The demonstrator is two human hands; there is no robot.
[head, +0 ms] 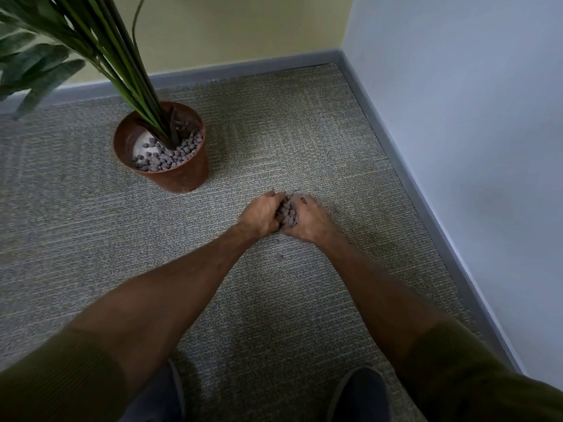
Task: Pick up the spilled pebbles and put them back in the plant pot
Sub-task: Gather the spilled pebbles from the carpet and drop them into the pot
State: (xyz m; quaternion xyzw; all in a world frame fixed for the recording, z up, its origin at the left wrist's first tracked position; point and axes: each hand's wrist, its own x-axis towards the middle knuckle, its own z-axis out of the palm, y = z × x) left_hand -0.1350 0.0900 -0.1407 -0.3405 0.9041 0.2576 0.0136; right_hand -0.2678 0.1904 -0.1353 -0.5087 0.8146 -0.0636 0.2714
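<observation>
1. A heap of grey-brown pebbles (288, 212) is cupped between the left hand (262, 215) and the right hand (307, 219), low on the carpet (304, 132), roughly mid-floor and nearer the right-hand skirting.
2. Both hands are curled inward around the heap, fingertips meeting at the far side (palms hidden, so the exact contact cannot be told).
3. One stray pebble (278, 257) is seen lying on the carpet just behind the hands, between the forearms.
4. A few more loose bits are seen at the far side of the fingertips (too blurred to count).
5. The plant pot (179, 175), brown and round, is stood upright on the carpet to the far left of the hands, well apart from them, near the back skirting.
6. The pot is partly filled with the same pebbles; a pale patch is left bare at its left side.
7. Green plant stems (134, 77) are seen leaning up-left out of the pot.
8. Olive sleeves (61, 376) are pushed up both forearms.
</observation>
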